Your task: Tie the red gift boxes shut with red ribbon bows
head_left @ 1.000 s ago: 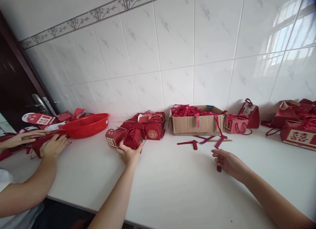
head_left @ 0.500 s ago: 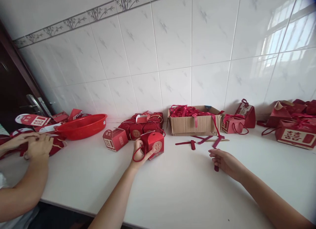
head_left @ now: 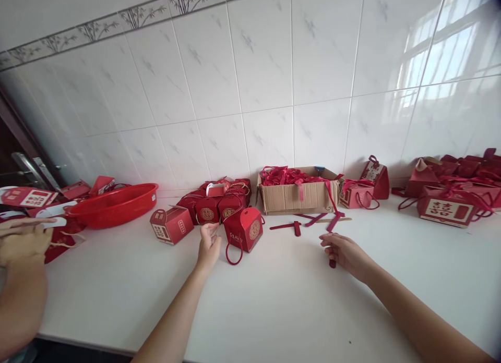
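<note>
A small red gift box (head_left: pixel 245 230) with a gold round emblem and a red cord handle stands on the white table. Just left of it is my left hand (head_left: pixel 209 245), its fingers apart and nothing in them. My right hand (head_left: pixel 342 251) hovers above the table to the right, closed on a dark red strip (head_left: pixel 332 264) whose rounded end pokes out below the fingers. Beyond that hand lie loose dark red strips (head_left: pixel 297 228) and a ribbon (head_left: pixel 333 220) that trails down from a cardboard box (head_left: pixel 299 198) filled with red ribbons.
Several packed red boxes (head_left: pixel 207 210) are grouped behind, with a lighter red box (head_left: pixel 172 225) left of them. A red plastic basin (head_left: pixel 113 206) sits farther left, near another person's hands (head_left: pixel 25 243). More red gift boxes (head_left: pixel 446 209) line the wall at right.
My left hand has let go of the red gift box and drawn back to its left; the box now stands turned, cord hanging. The right hand keeps the strip. The view has shifted rightward.
</note>
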A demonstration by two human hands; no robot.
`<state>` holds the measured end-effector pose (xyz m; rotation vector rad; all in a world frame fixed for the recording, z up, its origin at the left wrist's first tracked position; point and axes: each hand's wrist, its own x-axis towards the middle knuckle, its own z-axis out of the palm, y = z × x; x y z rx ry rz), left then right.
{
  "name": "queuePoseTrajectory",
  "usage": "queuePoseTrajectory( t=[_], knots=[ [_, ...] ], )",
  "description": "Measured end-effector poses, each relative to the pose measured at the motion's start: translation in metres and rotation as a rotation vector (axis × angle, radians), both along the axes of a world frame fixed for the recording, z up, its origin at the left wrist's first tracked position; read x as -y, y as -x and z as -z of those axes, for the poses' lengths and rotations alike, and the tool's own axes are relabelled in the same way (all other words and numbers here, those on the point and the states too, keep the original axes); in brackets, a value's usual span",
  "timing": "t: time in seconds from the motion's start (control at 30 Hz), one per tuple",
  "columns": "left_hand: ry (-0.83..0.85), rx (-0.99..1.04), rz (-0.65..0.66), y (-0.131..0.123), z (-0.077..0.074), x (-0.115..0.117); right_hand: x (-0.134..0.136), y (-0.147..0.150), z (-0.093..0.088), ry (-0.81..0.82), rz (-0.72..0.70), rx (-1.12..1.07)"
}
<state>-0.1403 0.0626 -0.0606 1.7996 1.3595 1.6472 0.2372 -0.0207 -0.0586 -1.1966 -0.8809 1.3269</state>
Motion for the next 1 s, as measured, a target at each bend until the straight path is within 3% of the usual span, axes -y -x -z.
queuePoseTrajectory(
  t=[0.23, 0.4, 0.53, 0.73, 0.9, 1.0],
  knots=[
    [-0.165, -0.135, -0.009, -0.023, -0.014, 0.018, -0.008, -0.004, 0.003, -0.049, 0.218, 0.304],
    [-0.317, -0.4, -0.048, -0.031, -0.008, 0.016, -0.021, -0.013, 0.008, -0.059, 0.403, 0.579],
    [-0.379, -0.525, -0.057, -0.031, -0.001, 0.01, -0.042, -0.026, 0.003, 0.029, 0.47, 0.689],
    [-0.295, -0.466, -0.066, -0.033, -0.001, 0.004, -0.081, -0.056, -0.02, 0.108, 0.352, 0.718],
    [-0.176, -0.427, -0.028, -0.029, 0.0, 0.002, -0.095, -0.056, -0.045, -0.011, 0.354, 0.662],
    [-0.119, -0.393, -0.02, -0.031, 0.001, 0.004, -0.088, -0.052, -0.072, -0.159, 0.415, 0.585]
  ],
)
